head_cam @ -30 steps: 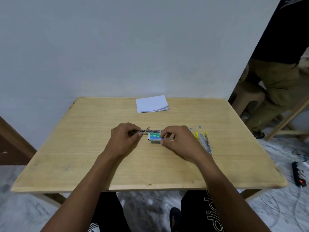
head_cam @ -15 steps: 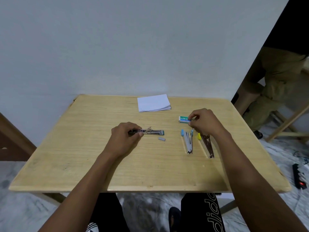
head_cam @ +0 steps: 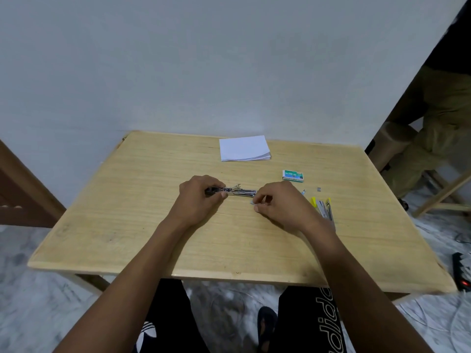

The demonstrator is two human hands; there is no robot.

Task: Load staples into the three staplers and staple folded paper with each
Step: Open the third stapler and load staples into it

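One stapler [head_cam: 240, 191], gripped open mid-frame by the left hand [head_cam: 198, 200], probably next needs the staple strip [head_cam: 252, 203] that the right hand [head_cam: 283, 203] pinches lined up with its channel.

Bench [head_cam: 127, 225] against wall. Paper stack [head_cam: 244, 148] at far edge, centre. Staple box [head_cam: 293, 175] right of paper stack, nearer to person. Stapler [head_cam: 238, 191] at bench centre, lying left to right; left grip [head_cam: 201, 197] holds its left end. Right grip [head_cam: 280, 202] at its right end, pinching staple strip [head_cam: 252, 202] just before stapler. Other staplers [head_cam: 325, 210] just right of right grip, partly hidden by wrist. Loose staple piece [head_cam: 318, 189] between staple box and other staplers. Power strip [head_cam: 461, 273] on floor, right of bench.
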